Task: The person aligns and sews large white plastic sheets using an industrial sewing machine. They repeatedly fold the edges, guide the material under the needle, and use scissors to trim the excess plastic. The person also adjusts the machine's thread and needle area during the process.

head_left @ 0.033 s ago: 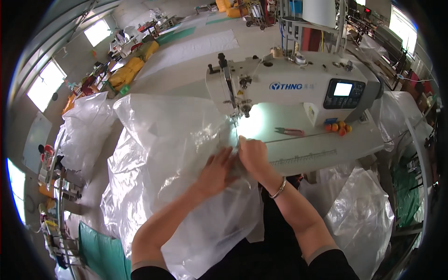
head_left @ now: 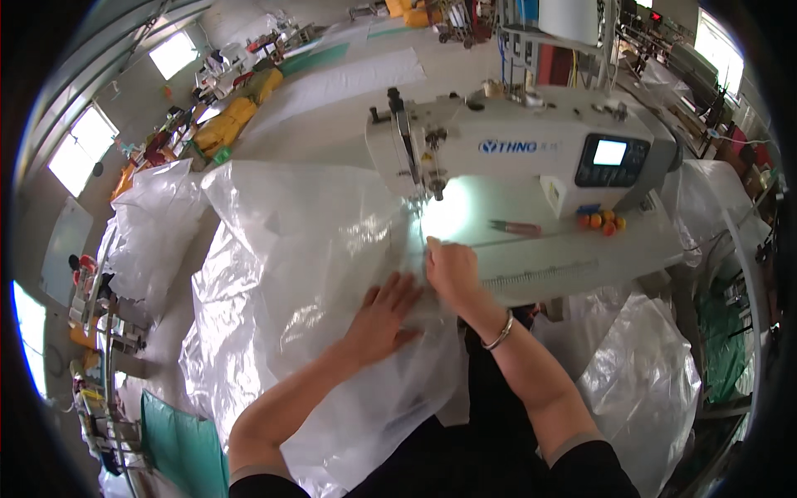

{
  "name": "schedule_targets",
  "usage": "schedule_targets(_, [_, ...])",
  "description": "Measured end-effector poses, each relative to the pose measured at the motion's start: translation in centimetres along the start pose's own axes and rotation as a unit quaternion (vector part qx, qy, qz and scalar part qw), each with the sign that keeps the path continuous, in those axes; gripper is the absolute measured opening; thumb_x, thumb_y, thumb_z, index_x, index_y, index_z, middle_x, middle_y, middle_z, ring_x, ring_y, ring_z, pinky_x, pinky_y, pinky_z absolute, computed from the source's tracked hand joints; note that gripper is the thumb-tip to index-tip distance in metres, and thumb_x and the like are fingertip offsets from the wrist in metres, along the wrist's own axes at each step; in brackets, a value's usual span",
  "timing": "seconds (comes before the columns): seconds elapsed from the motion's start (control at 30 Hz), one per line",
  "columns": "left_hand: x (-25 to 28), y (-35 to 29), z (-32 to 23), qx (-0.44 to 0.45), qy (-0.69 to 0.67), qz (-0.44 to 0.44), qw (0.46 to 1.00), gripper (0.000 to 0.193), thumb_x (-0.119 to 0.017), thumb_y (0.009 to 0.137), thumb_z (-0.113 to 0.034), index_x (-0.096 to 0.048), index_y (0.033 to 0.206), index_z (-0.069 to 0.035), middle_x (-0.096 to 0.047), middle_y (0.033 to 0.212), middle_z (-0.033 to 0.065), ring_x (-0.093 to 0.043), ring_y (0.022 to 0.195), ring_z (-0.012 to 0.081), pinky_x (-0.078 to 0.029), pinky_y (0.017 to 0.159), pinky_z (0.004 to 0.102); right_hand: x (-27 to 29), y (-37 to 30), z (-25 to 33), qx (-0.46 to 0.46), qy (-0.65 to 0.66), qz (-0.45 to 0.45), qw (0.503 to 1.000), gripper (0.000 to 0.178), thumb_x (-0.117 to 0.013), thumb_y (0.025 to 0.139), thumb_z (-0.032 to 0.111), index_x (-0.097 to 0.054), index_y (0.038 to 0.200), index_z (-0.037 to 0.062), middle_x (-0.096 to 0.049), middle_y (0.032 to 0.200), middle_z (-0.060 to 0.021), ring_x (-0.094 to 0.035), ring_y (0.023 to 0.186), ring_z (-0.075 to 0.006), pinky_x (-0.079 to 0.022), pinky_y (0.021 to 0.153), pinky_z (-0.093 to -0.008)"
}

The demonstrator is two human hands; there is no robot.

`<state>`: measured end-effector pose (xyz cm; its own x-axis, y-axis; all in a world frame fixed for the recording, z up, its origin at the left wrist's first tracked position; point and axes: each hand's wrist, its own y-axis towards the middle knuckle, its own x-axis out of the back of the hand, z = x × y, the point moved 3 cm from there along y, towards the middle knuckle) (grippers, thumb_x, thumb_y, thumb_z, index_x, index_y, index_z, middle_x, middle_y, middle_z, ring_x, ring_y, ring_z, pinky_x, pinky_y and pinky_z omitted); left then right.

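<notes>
A large translucent plastic sheet [head_left: 290, 249] covers the left of the sewing table and hangs down toward me. My left hand [head_left: 382, 319] lies flat on it, fingers spread. To its right, my right hand [head_left: 453, 272] is closed, thumb and forefinger pinching the sheet's edge just in front of the needle area. A white sewing machine [head_left: 481, 137] stands over that edge with its lamp lit. The fingertips of my right hand are partly hidden, as is the edge they grip.
Red-handled thread snips [head_left: 516, 228] and a cluster of orange balls [head_left: 602, 222] lie on the table, behind a printed ruler scale [head_left: 544, 274]. More clear plastic [head_left: 643, 373] hangs at the right. A green cloth [head_left: 184, 448] is at the lower left.
My left hand has slid slightly back toward me on the sheet. My right hand has shifted only a little, its pinch unchanged.
</notes>
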<state>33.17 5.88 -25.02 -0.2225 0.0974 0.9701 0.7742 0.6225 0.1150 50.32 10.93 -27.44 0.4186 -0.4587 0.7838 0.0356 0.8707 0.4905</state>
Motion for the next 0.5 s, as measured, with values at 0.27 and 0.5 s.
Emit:
schedule_targets(0.27, [-8.5, -32.3, -1.9, 0.166, 0.097, 0.325, 0.926, 0.074, -0.062, 0.088, -0.045, -0.034, 0.148, -0.012, -0.023, 0.158, 0.0086, -0.02, 0.146, 0.0309, -0.025, 0.112, 0.0563, 3.2, -15.0, 0.2, -0.068, 0.341, 0.008, 0.938, 0.045, -0.072, 0.081, 0.007, -0.056, 0.122, 0.0019, -0.064, 0.096, -0.0117, -0.065, 0.08, -0.0236, -0.053, 0.068, -0.0349])
schedule_targets(0.5, [-5.2, -32.3, -4.7, 0.38, -0.061, 0.007, 0.923, 0.027, -0.061, 0.089, -0.027, -0.06, 0.078, -0.002, -0.062, 0.077, 0.018, -0.06, 0.075, 0.0413, -0.045, 0.067, 0.0495, -2.4, -18.6, 2.1, -0.201, 0.599, 0.1, 0.769, 0.045, -0.076, 0.081, 0.013, -0.056, 0.119, -0.0002, -0.065, 0.108, -0.0095, -0.062, 0.101, -0.0174, -0.05, 0.084, -0.0303])
